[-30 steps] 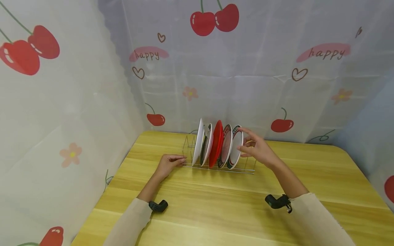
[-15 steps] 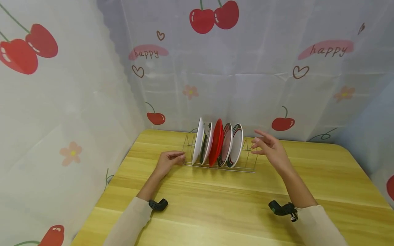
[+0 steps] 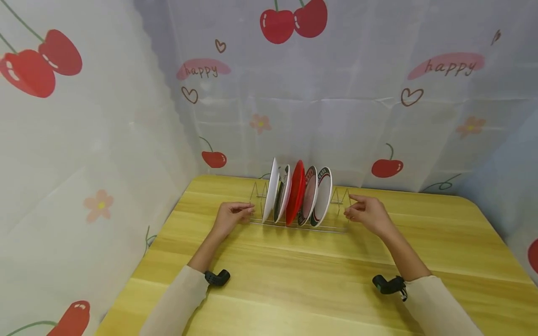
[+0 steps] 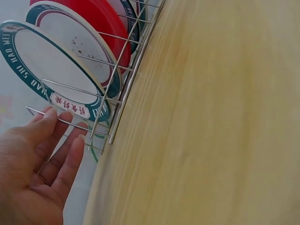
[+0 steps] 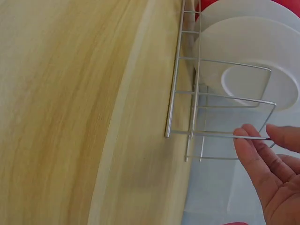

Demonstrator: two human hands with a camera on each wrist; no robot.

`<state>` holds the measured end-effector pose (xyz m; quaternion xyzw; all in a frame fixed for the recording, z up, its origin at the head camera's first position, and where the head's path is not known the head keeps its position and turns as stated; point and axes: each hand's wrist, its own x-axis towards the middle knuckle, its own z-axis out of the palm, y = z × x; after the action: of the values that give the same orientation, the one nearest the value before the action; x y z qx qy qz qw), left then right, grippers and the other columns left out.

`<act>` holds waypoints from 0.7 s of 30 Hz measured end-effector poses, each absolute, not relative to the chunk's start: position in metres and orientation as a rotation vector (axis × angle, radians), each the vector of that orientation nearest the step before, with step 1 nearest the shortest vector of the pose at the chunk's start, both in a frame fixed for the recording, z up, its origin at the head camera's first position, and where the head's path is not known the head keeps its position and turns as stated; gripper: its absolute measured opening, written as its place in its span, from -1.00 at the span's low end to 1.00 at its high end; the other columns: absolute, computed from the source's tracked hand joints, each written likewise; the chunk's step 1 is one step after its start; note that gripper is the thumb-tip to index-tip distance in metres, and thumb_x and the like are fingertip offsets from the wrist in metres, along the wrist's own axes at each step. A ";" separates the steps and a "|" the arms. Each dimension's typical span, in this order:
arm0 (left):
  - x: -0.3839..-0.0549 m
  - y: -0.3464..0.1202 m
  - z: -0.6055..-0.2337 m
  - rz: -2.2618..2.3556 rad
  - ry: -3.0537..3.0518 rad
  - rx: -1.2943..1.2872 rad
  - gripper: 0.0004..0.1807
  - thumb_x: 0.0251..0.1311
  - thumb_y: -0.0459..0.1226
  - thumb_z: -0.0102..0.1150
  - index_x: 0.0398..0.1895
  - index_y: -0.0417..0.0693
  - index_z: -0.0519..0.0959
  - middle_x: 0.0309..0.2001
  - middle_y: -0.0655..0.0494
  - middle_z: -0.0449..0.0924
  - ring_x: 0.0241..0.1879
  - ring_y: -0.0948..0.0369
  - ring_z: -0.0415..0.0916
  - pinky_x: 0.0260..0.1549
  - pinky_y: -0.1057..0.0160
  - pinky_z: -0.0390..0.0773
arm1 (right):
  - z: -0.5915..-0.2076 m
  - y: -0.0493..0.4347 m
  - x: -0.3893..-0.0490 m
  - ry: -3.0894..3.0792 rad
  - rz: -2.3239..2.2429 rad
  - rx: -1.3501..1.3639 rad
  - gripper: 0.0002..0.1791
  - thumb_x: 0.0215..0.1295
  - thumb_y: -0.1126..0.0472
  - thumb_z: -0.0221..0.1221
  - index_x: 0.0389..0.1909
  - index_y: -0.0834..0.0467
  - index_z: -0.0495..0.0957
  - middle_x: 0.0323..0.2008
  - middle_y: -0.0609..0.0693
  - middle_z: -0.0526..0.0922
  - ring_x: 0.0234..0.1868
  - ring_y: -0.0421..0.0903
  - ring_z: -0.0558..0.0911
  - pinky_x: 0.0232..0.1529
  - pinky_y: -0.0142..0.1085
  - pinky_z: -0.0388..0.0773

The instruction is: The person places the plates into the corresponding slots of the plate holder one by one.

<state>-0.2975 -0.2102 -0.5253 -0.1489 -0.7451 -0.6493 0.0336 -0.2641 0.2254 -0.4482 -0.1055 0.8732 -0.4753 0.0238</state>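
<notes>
A wire plate rack (image 5: pixel 176 70) stands on the table with several plates upright in its middle slots. In the head view the left-end plate (image 3: pixel 271 193) is white, with a dark-patterned plate beside it. A red plate (image 3: pixel 296 195) leans in the centre, and two dark-rimmed plates follow, the rightmost plate (image 3: pixel 323 198) white inside. My left hand (image 3: pixel 229 218) pinches the end wire at the rack's left, thumb against fingers. At the opposite end my right hand (image 3: pixel 371 214) pinches the rack's outer wire between thumb and fingers. Both hands are apart from the plates.
The rack sits toward the back of a wooden table (image 3: pixel 294 280), close to a cherry-printed curtain (image 3: pixel 319 130). Another curtain side (image 3: pixel 105 154) hangs at the left. Small black cameras are strapped to both wrists.
My right hand has left the rightmost plate, moved right and lowered onto the rack's right end wire, which it now pinches. My left hand has stayed at the left end.
</notes>
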 end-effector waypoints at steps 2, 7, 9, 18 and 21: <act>-0.297 -0.210 -0.523 -1.980 -2.312 -0.480 -0.78 0.28 -0.33 0.36 -0.10 -0.30 0.76 -0.13 -0.19 0.75 -0.21 0.05 0.76 -0.33 0.11 0.78 | -0.450 0.225 -0.266 2.733 -1.476 -0.335 -0.39 0.43 0.39 0.19 0.41 0.51 0.25 -0.22 0.30 0.75 -0.21 0.17 0.76 -0.21 -0.18 0.77; -0.289 -0.209 -0.518 -1.896 -2.387 -0.555 -0.79 0.27 -0.33 0.37 -0.13 -0.32 0.76 -0.19 -0.13 0.78 -0.28 0.08 0.77 -0.37 0.12 0.78 | -0.450 0.227 -0.274 2.777 -1.488 -0.306 -0.50 0.44 0.41 0.17 0.33 0.52 0.37 -0.25 0.31 0.75 -0.20 0.22 0.76 -0.21 -0.13 0.77; -0.284 -0.208 -0.515 -1.866 -2.422 -0.597 -0.77 0.28 -0.32 0.37 -0.11 -0.33 0.75 -0.20 -0.11 0.78 -0.29 0.06 0.77 -0.35 0.11 0.78 | -0.450 0.228 -0.278 2.783 -1.497 -0.290 -0.53 0.45 0.41 0.16 0.30 0.51 0.41 -0.24 0.33 0.75 -0.19 0.24 0.75 -0.21 -0.14 0.77; -0.268 -0.195 -0.504 -1.720 -2.542 -0.791 -0.77 0.32 -0.34 0.31 -0.08 -0.35 0.74 -0.18 -0.11 0.78 -0.29 -0.05 0.75 -0.27 -0.01 0.76 | -0.451 0.238 -0.301 2.829 -1.548 -0.232 -0.68 0.43 0.38 0.20 0.10 0.51 0.57 -0.24 0.37 0.73 -0.25 0.18 0.77 -0.24 -0.16 0.77; -0.265 -0.192 -0.500 -1.696 -2.578 -0.856 -0.78 0.33 -0.33 0.31 -0.09 -0.32 0.75 -0.18 -0.09 0.78 -0.29 -0.10 0.74 -0.25 -0.04 0.75 | -0.451 0.242 -0.310 2.798 -1.590 -0.203 -0.68 0.43 0.37 0.20 0.09 0.51 0.57 -0.22 0.40 0.72 -0.24 0.15 0.77 -0.20 -0.13 0.76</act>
<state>-0.2652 -0.1915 -0.4999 -0.2671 -0.8046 -0.5295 -0.0303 -0.3097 0.2417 -0.4511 -0.0629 0.8669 -0.4927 -0.0417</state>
